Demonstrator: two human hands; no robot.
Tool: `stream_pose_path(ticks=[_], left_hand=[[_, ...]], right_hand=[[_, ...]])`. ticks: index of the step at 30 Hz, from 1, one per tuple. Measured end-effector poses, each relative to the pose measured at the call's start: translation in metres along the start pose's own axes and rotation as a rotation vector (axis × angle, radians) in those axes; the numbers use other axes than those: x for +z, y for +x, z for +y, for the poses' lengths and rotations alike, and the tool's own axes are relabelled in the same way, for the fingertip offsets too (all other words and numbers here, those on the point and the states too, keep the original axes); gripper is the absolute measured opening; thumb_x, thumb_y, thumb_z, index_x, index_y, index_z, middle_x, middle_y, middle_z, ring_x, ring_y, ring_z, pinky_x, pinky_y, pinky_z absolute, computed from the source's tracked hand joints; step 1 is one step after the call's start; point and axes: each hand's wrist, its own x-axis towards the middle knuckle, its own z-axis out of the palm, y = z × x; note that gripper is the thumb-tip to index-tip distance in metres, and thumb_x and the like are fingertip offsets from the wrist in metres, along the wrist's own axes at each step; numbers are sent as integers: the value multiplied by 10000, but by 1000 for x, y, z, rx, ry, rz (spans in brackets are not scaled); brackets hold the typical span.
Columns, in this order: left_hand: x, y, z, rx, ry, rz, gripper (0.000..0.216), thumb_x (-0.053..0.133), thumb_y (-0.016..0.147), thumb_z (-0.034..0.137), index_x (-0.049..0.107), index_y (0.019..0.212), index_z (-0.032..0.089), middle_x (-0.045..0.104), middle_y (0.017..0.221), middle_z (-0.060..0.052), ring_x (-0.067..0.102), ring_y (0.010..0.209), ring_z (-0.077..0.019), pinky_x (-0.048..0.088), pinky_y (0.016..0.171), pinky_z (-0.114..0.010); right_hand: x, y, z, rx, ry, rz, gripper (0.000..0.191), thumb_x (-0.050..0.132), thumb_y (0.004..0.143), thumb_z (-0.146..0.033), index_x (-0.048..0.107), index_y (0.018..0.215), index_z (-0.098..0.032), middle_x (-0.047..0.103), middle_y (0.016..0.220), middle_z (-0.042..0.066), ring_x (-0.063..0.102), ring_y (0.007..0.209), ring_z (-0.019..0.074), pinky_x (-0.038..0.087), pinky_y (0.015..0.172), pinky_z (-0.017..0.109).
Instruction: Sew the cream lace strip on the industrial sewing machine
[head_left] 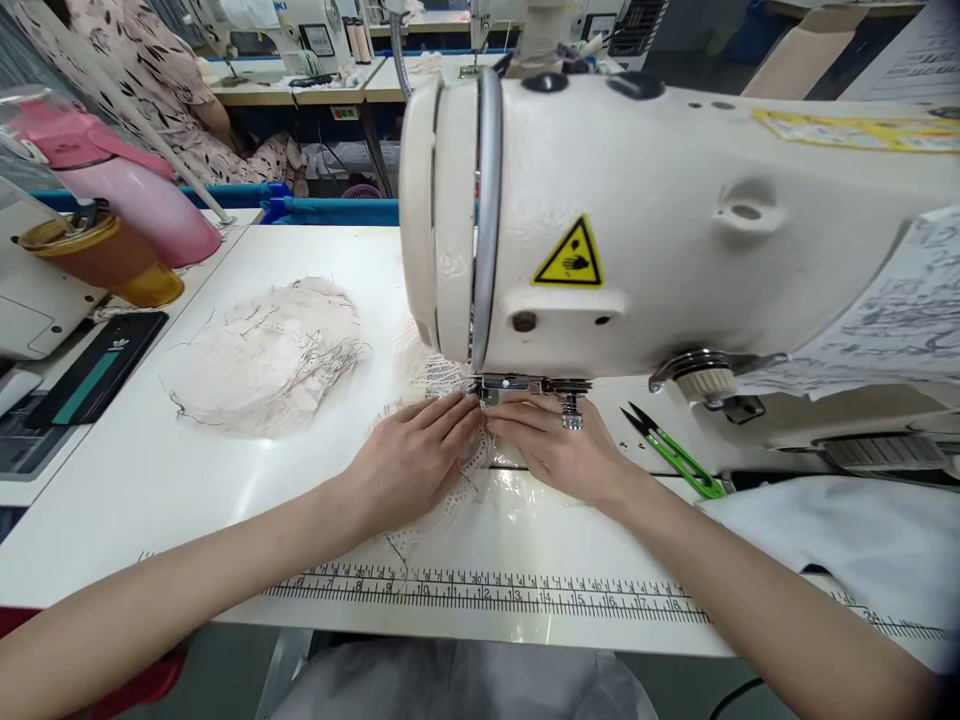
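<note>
Single head-worn view, forward and down, close over the sewing machine (675, 230) and white table (150, 480).

Bright overhead light, table (225, 520) glare, edges warped.

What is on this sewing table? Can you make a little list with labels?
left hand: flat on the lace piece, by the presser foot
right hand: flat on the same lace, fingertips near the foot
sewing machine: cream, yellow warning sticker
lace pile: left of the hands
thread snips: green, right of the hands
ruler strip: along the table's front edge
</note>
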Motion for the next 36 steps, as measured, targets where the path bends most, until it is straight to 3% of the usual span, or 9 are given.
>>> stream_pose_path(ticks=[5,10,23,32,36], left_hand=[[7,3,-8,-17,-83,10,432,336,1001,246,495,1366,77,482,1418,-119,483,1312,-252,478,1070,-423],[12,6,-12,-54,-160,45,421,368,991,240,513,1356,87,526,1385,-120,476,1318,-256,430,1121,-434],[18,8,-15,-50,-140,74,406,369,997,247,527,1333,83,540,1375,-116,486,1311,-258,379,1148,-450],[19,8,-15,-42,-82,85,424,337,997,251,517,1343,82,544,1373,-112,493,1306,-249,387,1142,-444],[19,9,-15,-44,-80,71,424,351,997,249,508,1355,83,529,1390,-110,492,1306,-255,383,1142,-455]], right_hand=[[1,-2,-3,83,-71,-40,327,480,894,-64,699,1038,-259,696,1164,-35,667,914,155,467,812,334],[4,-4,-2,203,25,-129,302,494,948,-205,674,1161,-320,678,1202,7,660,971,171,491,929,355],[0,-3,-6,185,-103,-178,381,427,938,-139,640,1215,-289,665,1229,13,672,841,154,492,920,359],[1,-2,-7,172,-119,-107,365,460,917,-120,672,1156,-297,674,1211,3,632,778,145,480,865,354],[1,1,-6,97,-230,-58,329,478,889,-77,686,1089,-234,675,1213,-7,624,717,133,483,794,354]])
